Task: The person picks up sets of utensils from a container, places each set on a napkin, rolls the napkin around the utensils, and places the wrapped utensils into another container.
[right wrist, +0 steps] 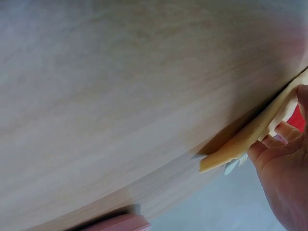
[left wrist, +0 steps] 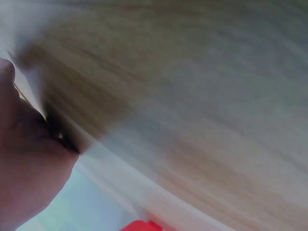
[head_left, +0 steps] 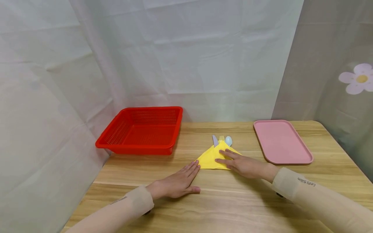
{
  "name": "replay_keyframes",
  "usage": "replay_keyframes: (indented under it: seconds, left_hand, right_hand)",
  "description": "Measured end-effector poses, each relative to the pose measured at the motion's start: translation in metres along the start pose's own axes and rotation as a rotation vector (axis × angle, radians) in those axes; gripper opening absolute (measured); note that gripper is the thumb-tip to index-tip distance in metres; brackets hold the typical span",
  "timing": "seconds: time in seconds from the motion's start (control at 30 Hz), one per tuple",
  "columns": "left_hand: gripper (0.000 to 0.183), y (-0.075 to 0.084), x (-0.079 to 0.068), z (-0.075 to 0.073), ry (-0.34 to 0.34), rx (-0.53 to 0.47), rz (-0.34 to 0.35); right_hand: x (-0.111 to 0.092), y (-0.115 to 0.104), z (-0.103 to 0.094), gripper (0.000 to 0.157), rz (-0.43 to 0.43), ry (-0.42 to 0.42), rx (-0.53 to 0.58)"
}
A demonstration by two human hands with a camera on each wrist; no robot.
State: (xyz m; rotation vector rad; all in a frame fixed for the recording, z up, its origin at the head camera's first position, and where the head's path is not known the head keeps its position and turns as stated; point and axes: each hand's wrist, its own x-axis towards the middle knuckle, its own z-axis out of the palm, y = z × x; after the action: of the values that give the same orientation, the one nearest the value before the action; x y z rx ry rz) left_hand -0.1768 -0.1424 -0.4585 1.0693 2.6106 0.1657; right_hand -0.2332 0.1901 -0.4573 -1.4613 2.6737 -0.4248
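A yellow napkin (head_left: 207, 160), folded to a triangle, lies on the wooden table. From under its top point stick out the tips of a purple knife (head_left: 215, 141), a yellow fork (head_left: 221, 138) and a light blue spoon (head_left: 228, 141); their lower parts are hidden. My left hand (head_left: 178, 183) lies flat with straight fingers, its fingertips on the napkin's left corner. Spread over the right half of the napkin are the fingers of my right hand (head_left: 244, 165). In the right wrist view the napkin (right wrist: 240, 144) shows edge-on beneath that hand.
At the back left stands a red plastic basket (head_left: 172, 150) with perforated sides. A pink tray (head_left: 282, 142) lies at the back right. White cloth (head_left: 204, 64) hangs behind the table (head_left: 204, 207), and a grey curtain with a flower borders the right.
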Motion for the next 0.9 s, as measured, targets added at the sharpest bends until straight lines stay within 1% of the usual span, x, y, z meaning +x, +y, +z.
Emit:
replay_keyframes:
  seconds: [0.2, 0.33, 0.43, 0.53, 0.6, 0.63, 0.73, 0.9]
  left_hand:
    - [0.088, -0.001, -0.001, -0.002, 0.01, 0.003, 0.009]
    - [0.088, 0.006, 0.006, -0.006, 0.028, 0.003, -0.026]
    - [0.089, 0.015, 0.018, -0.011, 0.042, 0.01, -0.035]
    - [0.09, 0.024, 0.036, -0.015, 0.042, -0.004, -0.008]
    - [0.089, 0.028, 0.048, -0.016, 0.026, -0.032, 0.005]
    - [0.089, 0.029, 0.054, -0.017, 0.019, -0.042, 0.011]
    - [0.083, 0.029, 0.068, -0.019, 0.026, -0.062, 0.024]
    - [0.076, 0.022, 0.082, -0.02, 0.039, -0.089, 0.017]
  right_hand:
    - [-0.002, 0.004, -0.001, 0.052, 0.054, -0.009, 0.092]
    - [-0.002, 0.005, -0.002, 0.053, 0.066, -0.027, 0.104]
    - [-0.002, 0.005, -0.002, 0.053, 0.072, -0.034, 0.109]
    - [-0.003, 0.006, -0.001, 0.053, 0.08, -0.035, 0.116]
    - [-0.003, 0.006, 0.0, 0.053, 0.08, -0.033, 0.119]
    - [-0.002, 0.005, 0.001, 0.054, 0.074, -0.028, 0.118]
    - [-0.001, 0.003, 0.002, 0.057, 0.069, -0.011, 0.12]
    - [-0.001, 0.002, 0.001, 0.065, 0.121, 0.023, 0.119]
